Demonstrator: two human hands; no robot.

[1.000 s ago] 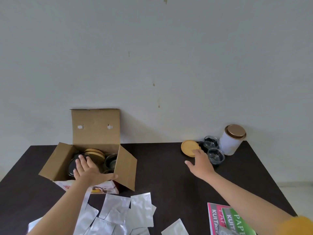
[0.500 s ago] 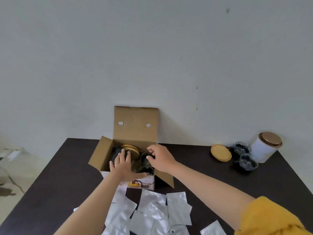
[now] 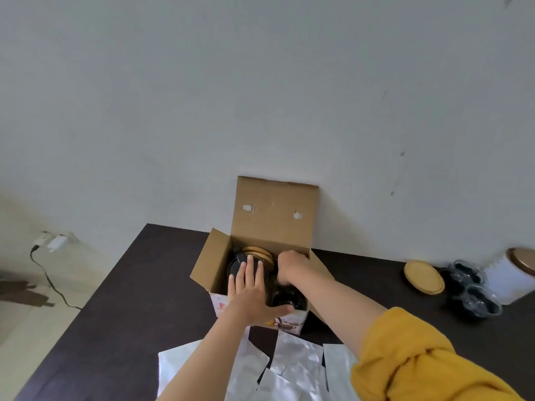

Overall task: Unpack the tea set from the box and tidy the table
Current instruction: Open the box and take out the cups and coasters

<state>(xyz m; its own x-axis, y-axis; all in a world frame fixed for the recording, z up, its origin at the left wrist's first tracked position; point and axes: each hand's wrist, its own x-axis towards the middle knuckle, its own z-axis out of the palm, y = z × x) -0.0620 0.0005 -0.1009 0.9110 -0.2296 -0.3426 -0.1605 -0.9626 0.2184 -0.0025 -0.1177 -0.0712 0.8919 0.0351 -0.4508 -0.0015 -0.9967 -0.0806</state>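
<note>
1. Near the frame's middle sits the open box (image 3: 262, 256), tea things inside.
2. Right hand (image 3: 291, 269) curls down into it, likely grabbing a cup; I cannot see which.
3. Left hand (image 3: 251, 296) lies flat, fingers straight, steadying the box.
4. Right of the frame, a lid (image 3: 424, 276) already waits.

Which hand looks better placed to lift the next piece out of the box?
Probably the right hand: its fingers are curled down inside the cardboard box. The left hand lies flat with straight fingers, seemingly steadying the box.
</note>
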